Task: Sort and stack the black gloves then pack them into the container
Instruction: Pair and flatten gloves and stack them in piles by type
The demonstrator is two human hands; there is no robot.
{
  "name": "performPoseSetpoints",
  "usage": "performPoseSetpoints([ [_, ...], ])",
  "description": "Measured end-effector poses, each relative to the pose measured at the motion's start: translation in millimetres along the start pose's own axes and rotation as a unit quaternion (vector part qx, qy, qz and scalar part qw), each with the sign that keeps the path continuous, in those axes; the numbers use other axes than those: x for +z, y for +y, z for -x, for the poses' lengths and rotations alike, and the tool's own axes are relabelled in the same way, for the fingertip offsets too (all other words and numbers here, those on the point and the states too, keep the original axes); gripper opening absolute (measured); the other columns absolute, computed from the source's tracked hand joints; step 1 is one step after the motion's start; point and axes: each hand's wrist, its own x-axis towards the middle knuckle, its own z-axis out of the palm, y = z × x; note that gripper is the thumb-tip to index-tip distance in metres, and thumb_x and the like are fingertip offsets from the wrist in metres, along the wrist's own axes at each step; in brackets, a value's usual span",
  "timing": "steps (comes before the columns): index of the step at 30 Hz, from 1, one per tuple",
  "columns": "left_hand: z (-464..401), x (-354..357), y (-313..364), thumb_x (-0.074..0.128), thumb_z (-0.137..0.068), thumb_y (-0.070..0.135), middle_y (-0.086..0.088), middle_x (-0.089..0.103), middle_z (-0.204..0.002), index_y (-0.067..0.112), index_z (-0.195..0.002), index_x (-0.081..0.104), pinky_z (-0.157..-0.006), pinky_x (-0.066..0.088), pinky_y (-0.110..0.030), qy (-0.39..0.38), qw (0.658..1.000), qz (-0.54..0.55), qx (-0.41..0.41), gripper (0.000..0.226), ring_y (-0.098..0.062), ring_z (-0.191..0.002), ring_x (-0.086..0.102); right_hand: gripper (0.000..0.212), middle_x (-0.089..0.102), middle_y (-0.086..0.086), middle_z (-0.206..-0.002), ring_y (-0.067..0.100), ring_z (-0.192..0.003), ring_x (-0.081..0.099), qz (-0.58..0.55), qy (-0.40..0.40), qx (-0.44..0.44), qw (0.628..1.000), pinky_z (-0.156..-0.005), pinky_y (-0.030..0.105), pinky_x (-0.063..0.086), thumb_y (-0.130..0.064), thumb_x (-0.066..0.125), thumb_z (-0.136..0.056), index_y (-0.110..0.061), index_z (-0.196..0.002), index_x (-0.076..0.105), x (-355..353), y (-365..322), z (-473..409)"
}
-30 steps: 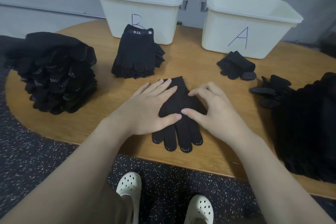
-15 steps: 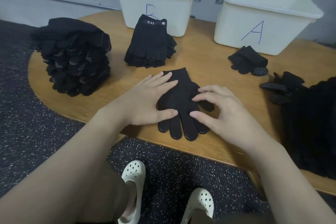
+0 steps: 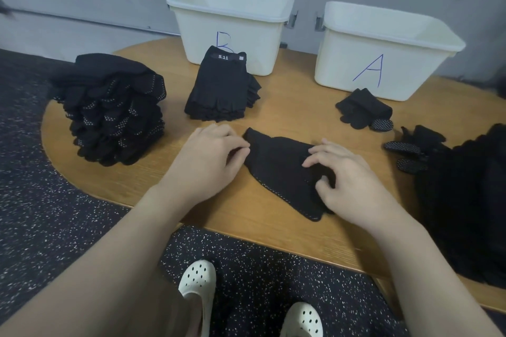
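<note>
Two hands work one black glove [image 3: 279, 169] lying near the front edge of the wooden table [image 3: 273, 115]. The left hand [image 3: 210, 157] pinches the glove's left edge with curled fingers; the right hand [image 3: 347, 180] grips bunched fabric at its right side. Far back stand bin B [image 3: 262, 33] and bin A [image 3: 410, 63], with a flat glove stack [image 3: 221, 90] just before B. A tall dotted glove pile [image 3: 115, 109] sits at left, another pile [image 3: 471, 194] at right.
</note>
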Motion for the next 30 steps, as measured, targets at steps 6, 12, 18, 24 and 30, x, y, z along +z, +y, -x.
performPoseSetpoints([
  [6,3.7,7.1,1.0,0.065,-0.095,0.03,0.009,0.058,-0.1,0.023,-0.116,0.071,-0.087,0.046,-0.04,0.031,0.999,0.027,-0.034,0.022,-0.017,-0.096,0.054,0.04,0.048,0.0,-0.155,0.02,-0.145,0.042,0.013,0.056,-0.043,0.997,-0.122,0.045,0.033,-0.029,0.046,-0.106,-0.018,-0.143,0.057,25.0,-48.2,-11.7],
  [12,2.6,14.7,-0.5,0.049,-0.105,0.03,0.002,0.045,-0.158,0.03,-0.152,0.048,-0.125,0.021,-0.041,-0.056,0.997,-0.009,-0.045,0.047,-0.019,-0.149,0.035,0.057,0.003,-0.003,-0.173,0.012,-0.159,-0.002,0.093,-0.042,-0.03,0.994,-0.128,0.033,-0.006,-0.042,0.016,-0.112,-0.023,-0.166,0.011,49.6,-73.0,-17.8],
  [18,2.7,10.9,5.1,0.039,-0.108,0.037,0.01,0.03,-0.167,0.037,-0.158,0.035,-0.129,0.007,-0.042,-0.087,0.993,-0.013,-0.078,0.051,-0.011,-0.157,0.017,0.073,-0.01,-0.003,-0.173,0.012,-0.158,-0.013,0.115,-0.069,0.068,0.989,-0.129,0.036,-0.008,-0.061,0.01,-0.105,-0.022,-0.165,-0.002,40.6,-56.4,-4.4],
  [24,1.9,6.3,9.0,0.037,-0.108,0.037,0.012,0.028,-0.167,0.038,-0.159,0.033,-0.129,0.005,-0.042,-0.089,0.992,-0.008,-0.091,0.051,-0.009,-0.156,0.016,0.084,-0.017,0.0,-0.171,0.012,-0.157,-0.018,0.135,-0.071,0.15,0.977,-0.128,0.035,-0.01,-0.069,0.003,-0.1,-0.016,-0.164,-0.01,22.7,-36.2,18.6],
  [30,4.2,1.6,9.7,0.044,-0.107,0.028,0.008,0.035,-0.164,0.028,-0.158,0.037,-0.129,0.006,-0.031,-0.09,0.992,0.055,-0.073,0.052,-0.006,-0.154,0.021,0.085,-0.015,-0.002,-0.171,0.01,-0.156,-0.019,0.132,-0.062,0.14,0.979,-0.127,0.036,-0.012,-0.07,0.002,-0.099,-0.017,-0.164,-0.009,18.4,-30.7,24.7],
])
